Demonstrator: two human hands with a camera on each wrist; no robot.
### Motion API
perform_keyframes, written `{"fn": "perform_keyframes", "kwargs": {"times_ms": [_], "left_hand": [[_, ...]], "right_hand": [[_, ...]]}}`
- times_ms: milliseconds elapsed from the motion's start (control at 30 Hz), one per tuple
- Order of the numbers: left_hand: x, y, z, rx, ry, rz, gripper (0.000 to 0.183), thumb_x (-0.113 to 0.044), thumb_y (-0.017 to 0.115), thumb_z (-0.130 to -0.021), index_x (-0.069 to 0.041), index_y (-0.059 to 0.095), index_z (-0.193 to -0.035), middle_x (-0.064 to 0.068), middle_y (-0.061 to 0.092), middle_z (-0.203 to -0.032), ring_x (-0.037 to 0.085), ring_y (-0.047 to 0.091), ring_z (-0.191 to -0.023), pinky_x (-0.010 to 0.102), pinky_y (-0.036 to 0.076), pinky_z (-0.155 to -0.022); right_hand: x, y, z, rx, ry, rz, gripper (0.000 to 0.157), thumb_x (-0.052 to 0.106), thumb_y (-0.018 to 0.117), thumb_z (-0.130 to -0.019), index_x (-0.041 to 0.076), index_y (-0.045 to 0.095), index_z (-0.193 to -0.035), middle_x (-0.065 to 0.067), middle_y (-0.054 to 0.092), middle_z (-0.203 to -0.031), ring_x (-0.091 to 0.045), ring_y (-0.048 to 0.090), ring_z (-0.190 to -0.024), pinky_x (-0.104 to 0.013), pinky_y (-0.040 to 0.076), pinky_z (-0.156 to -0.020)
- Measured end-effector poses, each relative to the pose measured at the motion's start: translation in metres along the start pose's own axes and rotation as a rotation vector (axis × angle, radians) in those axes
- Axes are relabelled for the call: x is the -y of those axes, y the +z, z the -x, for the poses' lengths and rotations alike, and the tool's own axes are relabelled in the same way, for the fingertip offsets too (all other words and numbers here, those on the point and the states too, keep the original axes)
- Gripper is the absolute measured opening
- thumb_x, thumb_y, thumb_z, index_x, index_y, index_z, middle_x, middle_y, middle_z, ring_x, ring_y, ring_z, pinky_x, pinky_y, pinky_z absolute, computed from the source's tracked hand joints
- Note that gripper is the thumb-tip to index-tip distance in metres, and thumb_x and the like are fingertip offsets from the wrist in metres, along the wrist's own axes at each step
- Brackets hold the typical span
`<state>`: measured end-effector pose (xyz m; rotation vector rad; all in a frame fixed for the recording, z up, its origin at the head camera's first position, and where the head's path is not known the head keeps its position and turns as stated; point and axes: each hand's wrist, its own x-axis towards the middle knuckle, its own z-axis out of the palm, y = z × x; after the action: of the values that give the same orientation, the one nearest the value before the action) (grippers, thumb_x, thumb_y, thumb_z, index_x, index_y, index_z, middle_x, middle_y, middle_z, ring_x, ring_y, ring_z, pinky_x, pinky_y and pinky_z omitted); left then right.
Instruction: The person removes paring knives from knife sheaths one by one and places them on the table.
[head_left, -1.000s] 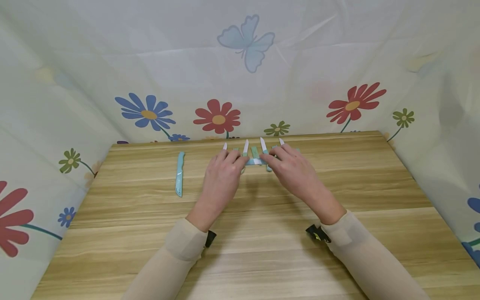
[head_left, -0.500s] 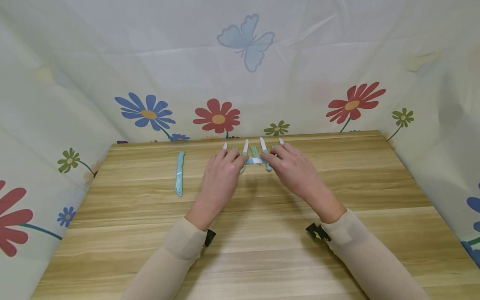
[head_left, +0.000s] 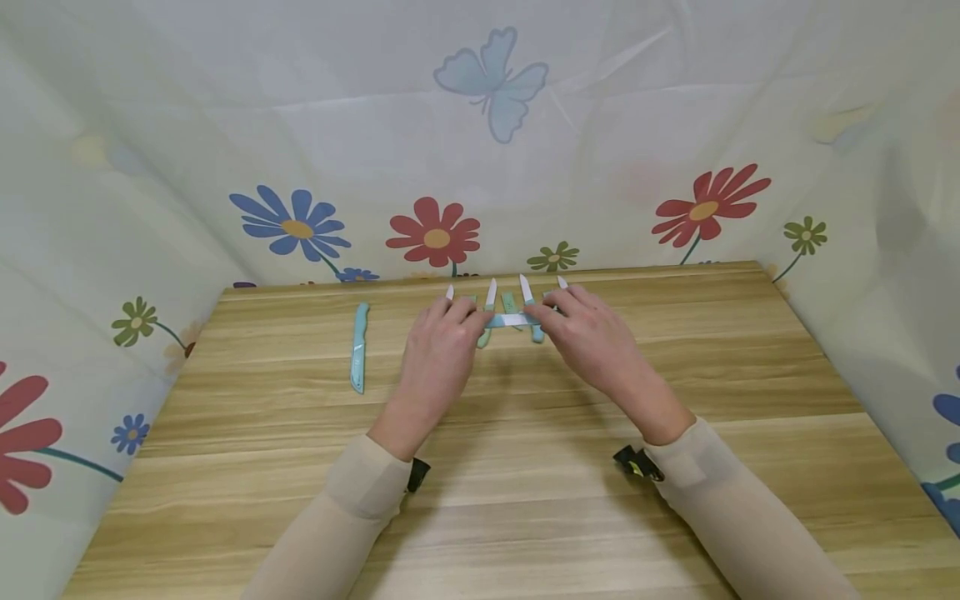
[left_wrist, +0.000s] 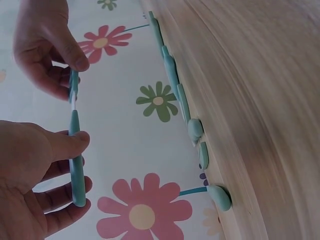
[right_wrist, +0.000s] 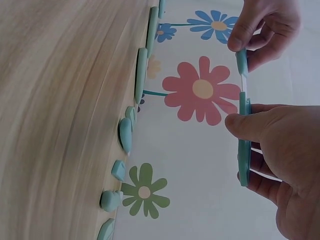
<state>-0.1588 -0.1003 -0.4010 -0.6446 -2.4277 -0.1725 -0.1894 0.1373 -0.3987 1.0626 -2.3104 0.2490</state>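
Observation:
My left hand [head_left: 442, 346] grips the teal handle [left_wrist: 76, 175] of a small paring knife. Thumb and fingers of my right hand [head_left: 592, 342] pinch its teal sheath [right_wrist: 244, 150]. Between the two hands a short stretch of pale blade [head_left: 513, 320] shows, its tip end inside the sheath. Both are held level above the table. Behind them lies a row of bare paring knives, among them a green-handled knife [head_left: 491, 293] and a blue-handled knife [head_left: 527, 288], with a green sheath [head_left: 510, 302] between these two. My hands hide parts of the row.
A sheathed teal knife [head_left: 360, 350] lies by itself on the wooden table [head_left: 495, 500], left of my left hand. Flower-printed cloth walls [head_left: 600, 167] stand right behind the table's far edge and along both sides.
My hands have drawn slightly apart, and a little more blade shows between handle and sheath. The knives on the table have not moved.

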Motion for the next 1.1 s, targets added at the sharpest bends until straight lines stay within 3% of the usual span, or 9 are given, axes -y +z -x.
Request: {"fn": "perform_keyframes", "kwargs": {"times_ms": [1100], "left_hand": [[0.004,0.0005,0.0005,-0.021,-0.042,0.015,0.022,-0.005,0.083,-0.092,-0.008,0.082,-0.114,0.007,0.072,-0.104,0.028,0.064,-0.093,0.037,0.058,-0.075]], "right_hand": [[-0.0054,0.0005,0.0037,-0.025,0.021,-0.014,0.031,-0.002,0.08,-0.092,0.007,0.076,-0.122,-0.011,0.07,-0.105,-0.031,0.065,-0.102,-0.041,0.059,-0.087]]}}
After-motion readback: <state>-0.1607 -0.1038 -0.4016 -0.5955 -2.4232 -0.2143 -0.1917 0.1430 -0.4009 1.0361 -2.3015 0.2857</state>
